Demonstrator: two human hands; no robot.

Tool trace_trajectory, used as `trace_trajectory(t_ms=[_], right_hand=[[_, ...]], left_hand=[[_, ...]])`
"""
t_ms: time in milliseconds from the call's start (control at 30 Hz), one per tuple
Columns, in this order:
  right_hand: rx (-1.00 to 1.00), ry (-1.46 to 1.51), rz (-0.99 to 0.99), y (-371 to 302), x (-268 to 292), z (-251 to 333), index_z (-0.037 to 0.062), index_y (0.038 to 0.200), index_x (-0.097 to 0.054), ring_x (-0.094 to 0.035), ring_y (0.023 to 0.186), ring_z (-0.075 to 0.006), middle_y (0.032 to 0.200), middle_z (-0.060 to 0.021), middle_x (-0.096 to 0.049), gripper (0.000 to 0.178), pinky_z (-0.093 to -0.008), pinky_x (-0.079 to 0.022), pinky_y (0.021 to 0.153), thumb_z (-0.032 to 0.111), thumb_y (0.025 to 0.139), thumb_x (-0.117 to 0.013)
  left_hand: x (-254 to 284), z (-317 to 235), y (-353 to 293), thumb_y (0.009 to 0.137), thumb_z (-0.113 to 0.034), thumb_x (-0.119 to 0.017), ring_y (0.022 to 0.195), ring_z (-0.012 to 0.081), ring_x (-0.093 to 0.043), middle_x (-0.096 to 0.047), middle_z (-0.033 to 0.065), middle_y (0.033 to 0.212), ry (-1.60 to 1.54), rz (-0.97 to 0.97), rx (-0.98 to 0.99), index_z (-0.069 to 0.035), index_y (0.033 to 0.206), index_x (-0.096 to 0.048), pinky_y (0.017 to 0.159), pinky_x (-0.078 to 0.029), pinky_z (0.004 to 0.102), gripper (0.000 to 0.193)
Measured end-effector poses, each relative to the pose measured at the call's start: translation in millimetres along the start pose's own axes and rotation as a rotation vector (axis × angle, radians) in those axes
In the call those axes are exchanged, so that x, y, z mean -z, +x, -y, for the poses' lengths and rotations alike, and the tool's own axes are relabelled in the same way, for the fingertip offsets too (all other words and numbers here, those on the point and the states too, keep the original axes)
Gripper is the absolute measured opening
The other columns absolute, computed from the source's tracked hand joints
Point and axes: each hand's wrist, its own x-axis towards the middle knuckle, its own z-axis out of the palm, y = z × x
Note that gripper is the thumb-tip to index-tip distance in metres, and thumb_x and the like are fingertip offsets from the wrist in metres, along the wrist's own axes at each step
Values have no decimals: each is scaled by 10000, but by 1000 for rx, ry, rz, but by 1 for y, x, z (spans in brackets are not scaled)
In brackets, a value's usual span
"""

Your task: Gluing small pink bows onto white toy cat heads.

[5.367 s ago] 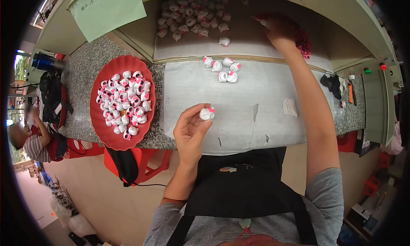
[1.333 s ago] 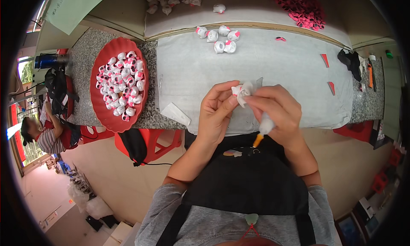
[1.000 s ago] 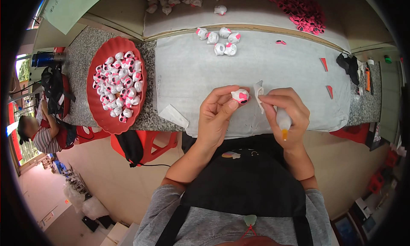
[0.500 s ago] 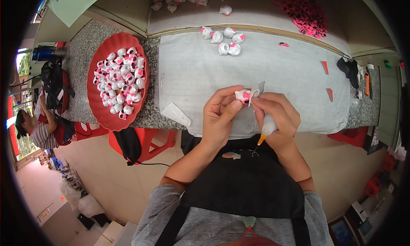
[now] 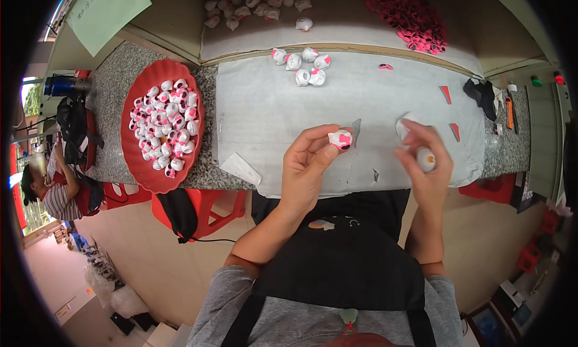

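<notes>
**Draws right hand [image 5: 433,181] and white cloth [image 5: 406,124] rightward, off the figurine [image 5: 341,140], since the earlier frame**

Holds the figurine raised over the paper-covered surface [image 5: 259,112], pinched between thumb and fingers of the left hand [image 5: 302,166], with pink-and-black patch turned outward. Grips a pale bottle [image 5: 425,163] inside the curled right fingers. Cannot tell, through the blur, whether pinching or releasing the cloth with right thumb and forefinger. Looks like the close of a wiping step. Seems to call for parting with the cloth without dropping the bottle, then for a steady left pinch, well apart from the red tray [image 5: 135,160].
</notes>
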Motion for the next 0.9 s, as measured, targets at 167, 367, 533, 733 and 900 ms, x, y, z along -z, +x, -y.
trace_trajectory(t_ms=[167,367,533,733,900], right_hand=[[-264,704,213,-5,-38,7,-15,932,-517,-457,582,-59,674,-31,-522,317,-172,-350,523,-5,629,-612],[-289,859,225,-11,-40,-3,-6,879,-546,-467,618,-57,674,-18,-524,224,-179,-371,558,18,667,-613],[-300,937,218,-16,-39,-7,-12,863,-548,-477,614,-59,682,-28,-534,205,-177,-374,548,22,671,-613],[-295,962,236,-16,-41,-5,-14,884,-536,-473,608,-49,682,-27,-536,220,-171,-370,529,12,677,-607],[-312,868,202,-16,-43,-2,-10,893,-529,-458,602,-39,675,-14,-525,212,-166,-358,529,-2,689,-585]], left_hand=[[-10,-3,-2,773,-47,-497,885,135,-498,-531,115,962,-2,47,28,13,1019,-451,791,-376,259,257],[-8,3,-8,755,-8,-512,899,158,-494,-524,110,955,121,59,-57,23,997,-471,795,-376,265,248],[-11,4,-9,735,29,-526,904,161,-492,-523,115,958,316,96,-220,39,964,-493,799,-377,265,232],[-10,2,-11,747,0,-524,897,153,-492,-524,116,955,276,76,-151,37,981,-479,787,-386,252,241],[-7,4,-6,750,-5,-523,877,140,-496,-519,108,950,68,85,-26,24,1027,-423,767,-396,247,296]])
